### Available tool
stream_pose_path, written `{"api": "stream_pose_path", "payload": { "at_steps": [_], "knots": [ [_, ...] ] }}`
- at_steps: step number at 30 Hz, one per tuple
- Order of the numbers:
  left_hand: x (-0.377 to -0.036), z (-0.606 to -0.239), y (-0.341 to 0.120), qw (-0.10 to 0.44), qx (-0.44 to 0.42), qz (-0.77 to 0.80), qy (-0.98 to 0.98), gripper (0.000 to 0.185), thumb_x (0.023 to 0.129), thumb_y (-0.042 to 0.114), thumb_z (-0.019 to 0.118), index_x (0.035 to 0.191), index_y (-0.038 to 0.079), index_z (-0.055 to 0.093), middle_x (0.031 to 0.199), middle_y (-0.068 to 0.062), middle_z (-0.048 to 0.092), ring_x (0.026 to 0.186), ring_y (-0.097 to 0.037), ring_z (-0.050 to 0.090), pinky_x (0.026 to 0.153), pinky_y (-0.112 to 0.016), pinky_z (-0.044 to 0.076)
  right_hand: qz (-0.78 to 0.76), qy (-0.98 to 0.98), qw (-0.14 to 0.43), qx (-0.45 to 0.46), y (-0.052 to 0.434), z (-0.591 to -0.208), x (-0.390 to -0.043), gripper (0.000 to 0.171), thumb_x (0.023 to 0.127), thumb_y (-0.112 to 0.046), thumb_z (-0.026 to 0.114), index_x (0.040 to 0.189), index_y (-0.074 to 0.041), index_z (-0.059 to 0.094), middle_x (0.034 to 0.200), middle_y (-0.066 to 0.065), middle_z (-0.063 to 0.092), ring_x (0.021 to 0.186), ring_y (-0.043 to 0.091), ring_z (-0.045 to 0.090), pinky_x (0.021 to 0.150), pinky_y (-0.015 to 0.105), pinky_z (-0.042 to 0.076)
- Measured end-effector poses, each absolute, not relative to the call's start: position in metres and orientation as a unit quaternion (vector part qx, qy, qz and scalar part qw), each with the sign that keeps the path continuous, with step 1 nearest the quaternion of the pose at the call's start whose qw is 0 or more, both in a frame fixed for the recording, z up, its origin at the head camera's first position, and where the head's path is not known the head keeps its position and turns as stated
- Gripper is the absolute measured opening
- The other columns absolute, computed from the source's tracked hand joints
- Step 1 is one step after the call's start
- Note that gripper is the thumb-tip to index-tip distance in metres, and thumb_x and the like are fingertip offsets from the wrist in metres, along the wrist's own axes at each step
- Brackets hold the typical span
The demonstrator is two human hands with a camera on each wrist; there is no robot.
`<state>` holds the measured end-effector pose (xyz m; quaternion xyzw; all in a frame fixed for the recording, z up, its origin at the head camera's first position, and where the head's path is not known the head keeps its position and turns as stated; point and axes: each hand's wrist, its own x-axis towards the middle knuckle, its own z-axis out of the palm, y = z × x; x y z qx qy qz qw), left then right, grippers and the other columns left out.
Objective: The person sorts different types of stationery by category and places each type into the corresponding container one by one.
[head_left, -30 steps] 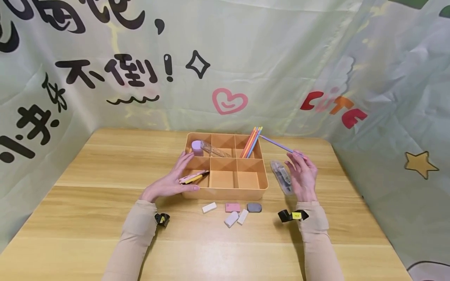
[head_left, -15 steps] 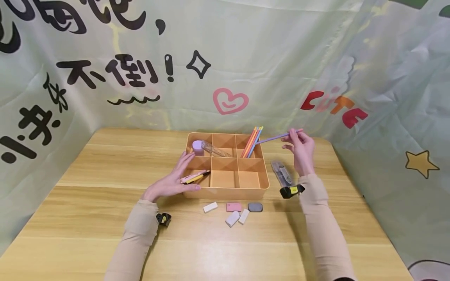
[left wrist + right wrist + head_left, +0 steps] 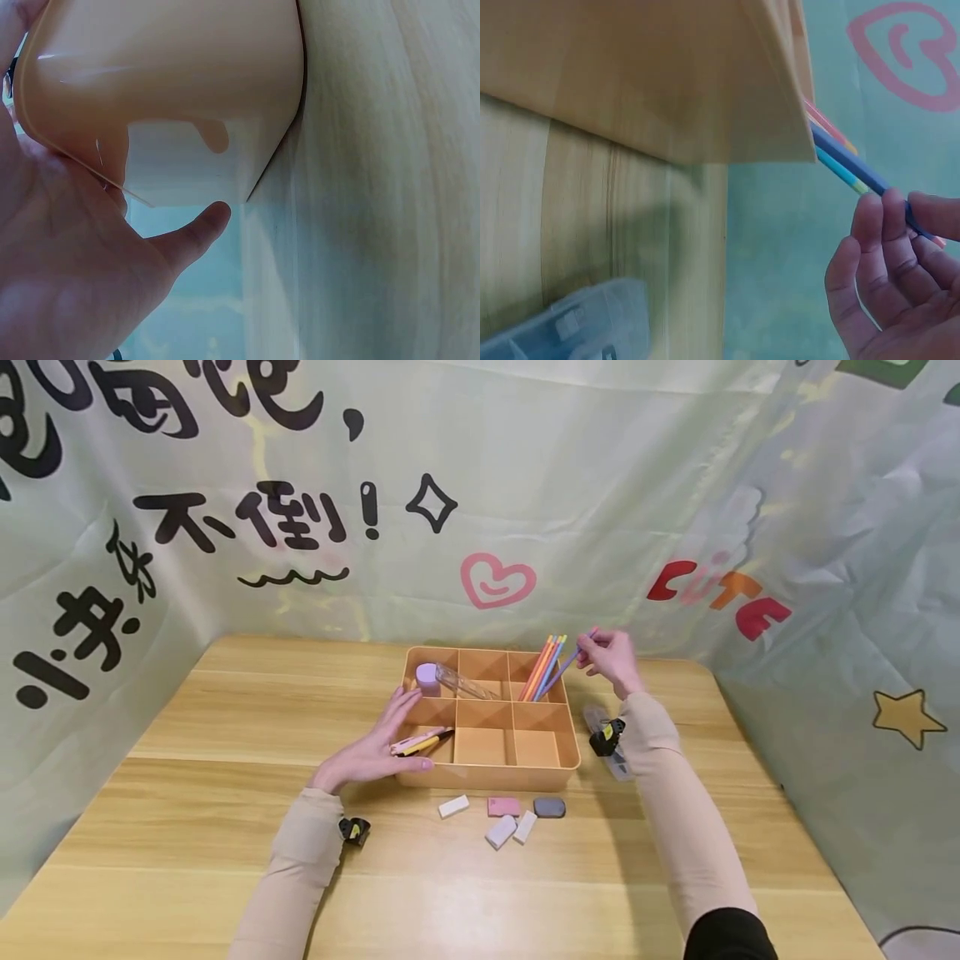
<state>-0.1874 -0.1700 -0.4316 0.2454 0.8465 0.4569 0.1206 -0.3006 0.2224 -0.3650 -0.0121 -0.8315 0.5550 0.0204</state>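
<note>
An orange divided organizer tray (image 3: 564,758) sits mid-table. My left hand (image 3: 375,747) rests flat against its front-left corner, fingers straight, thumb along the front wall; the left wrist view shows the tray wall (image 3: 165,67) against my palm. My right hand (image 3: 609,657) pinches the upper end of a purple pencil (image 3: 564,666), whose lower end sits in the back-right compartment beside several colored pencils (image 3: 544,667). The right wrist view shows the purple pencil (image 3: 855,166) between my fingertips (image 3: 889,221) at the tray's corner (image 3: 780,112).
A pink and a yellow pen (image 3: 420,742) lie in the front-left compartment, a clear tube with lilac cap (image 3: 450,678) in the back-left. Several erasers (image 3: 510,817) lie in front of the tray. A clear case (image 3: 611,743) lies right of it. Printed curtains surround the table.
My right hand has carried the purple pencil up and left from beside the clear case, swinging it upright into the back-right compartment. The left hand has stayed on the tray.
</note>
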Motion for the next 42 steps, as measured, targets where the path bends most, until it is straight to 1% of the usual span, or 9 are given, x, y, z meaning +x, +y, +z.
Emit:
{"api": "stream_pose_path", "payload": {
  "at_steps": [10,16,21,27,30,34,36,39,42],
  "knots": [
    [-0.185,-0.43,-0.17,0.127,0.238,0.465,0.843,0.115,0.083,0.042,0.081,0.164,0.021,0.002,0.169,-0.008,-0.022,0.157,-0.029,-0.019,0.118,-0.075,0.008,0.483,-0.875,-0.028,-0.009,0.208,-0.371,-0.305,0.033,0.102,-0.021,0.059,0.1,0.011,0.065,0.064,-0.003,0.066,0.057,0.007,0.065,0.056,0.025,0.058],
    [-0.185,-0.431,-0.169,0.129,0.235,0.466,0.843,0.115,0.083,0.043,0.08,0.164,0.024,0.001,0.169,-0.008,-0.023,0.157,-0.029,-0.019,0.118,-0.074,0.008,0.453,-0.89,-0.048,-0.008,0.208,-0.376,-0.298,0.043,0.101,-0.031,0.061,0.107,0.011,0.068,0.065,-0.003,0.068,0.062,0.01,0.068,0.059,0.027,0.059],
    [-0.186,-0.432,-0.171,0.124,0.244,0.461,0.844,0.115,0.083,0.044,0.08,0.164,0.021,0.001,0.169,-0.012,-0.02,0.157,-0.032,-0.018,0.117,-0.076,0.008,0.462,-0.886,-0.017,0.007,0.212,-0.38,-0.276,0.042,0.101,-0.03,0.061,0.118,0.008,0.067,0.078,0.009,0.073,0.07,0.017,0.068,0.061,0.028,0.058],
    [-0.187,-0.432,-0.17,0.124,0.243,0.458,0.846,0.114,0.084,0.044,0.08,0.164,0.021,0.001,0.169,-0.011,-0.022,0.157,-0.031,-0.018,0.117,-0.076,0.009,0.475,-0.879,0.022,0.033,0.216,-0.391,-0.234,0.039,0.101,-0.022,0.059,0.126,0.007,0.063,0.105,0.03,0.069,0.076,0.013,0.067,0.066,0.026,0.059],
    [-0.188,-0.432,-0.169,0.128,0.239,0.459,0.846,0.114,0.084,0.043,0.08,0.164,0.021,0.001,0.169,-0.009,-0.023,0.157,-0.031,-0.018,0.117,-0.075,0.009,0.47,-0.88,0.053,0.039,0.225,-0.399,-0.216,0.039,0.101,-0.022,0.059,0.127,0.007,0.063,0.114,0.031,0.067,0.085,0.012,0.065,0.071,0.016,0.054],
    [-0.188,-0.432,-0.168,0.129,0.241,0.46,0.845,0.113,0.085,0.042,0.079,0.164,0.023,0.001,0.169,-0.009,-0.022,0.157,-0.033,-0.016,0.117,-0.075,0.012,0.435,-0.894,0.099,0.025,0.241,-0.411,-0.2,0.035,0.101,-0.02,0.059,0.124,0.006,0.065,0.116,0.028,0.068,0.097,0.024,0.064,0.077,0.01,0.047],
    [-0.187,-0.432,-0.169,0.128,0.243,0.459,0.845,0.112,0.085,0.041,0.079,0.164,0.024,0.001,0.169,-0.009,-0.022,0.157,-0.035,-0.015,0.116,-0.076,0.014,0.415,-0.904,0.105,0.013,0.248,-0.416,-0.195,0.034,0.1,-0.018,0.059,0.124,0.006,0.065,0.117,0.029,0.068,0.101,0.033,0.065,0.081,0.018,0.05],
    [-0.188,-0.433,-0.169,0.126,0.243,0.455,0.847,0.112,0.085,0.041,0.079,0.164,0.024,0.001,0.169,-0.008,-0.022,0.157,-0.035,-0.015,0.116,-0.076,0.014,0.373,-0.924,0.086,0.0,0.257,-0.421,-0.189,0.039,0.1,-0.019,0.059,0.13,0.007,0.061,0.124,0.031,0.064,0.107,0.042,0.063,0.09,0.039,0.054],
    [-0.188,-0.433,-0.169,0.127,0.239,0.453,0.849,0.113,0.085,0.042,0.079,0.164,0.023,0.001,0.169,-0.008,-0.022,0.157,-0.033,-0.017,0.116,-0.077,0.011,0.339,-0.939,0.048,-0.009,0.262,-0.423,-0.185,0.046,0.1,-0.022,0.059,0.136,0.007,0.055,0.132,0.034,0.055,0.116,0.047,0.056,0.098,0.057,0.047]
  ]
}}
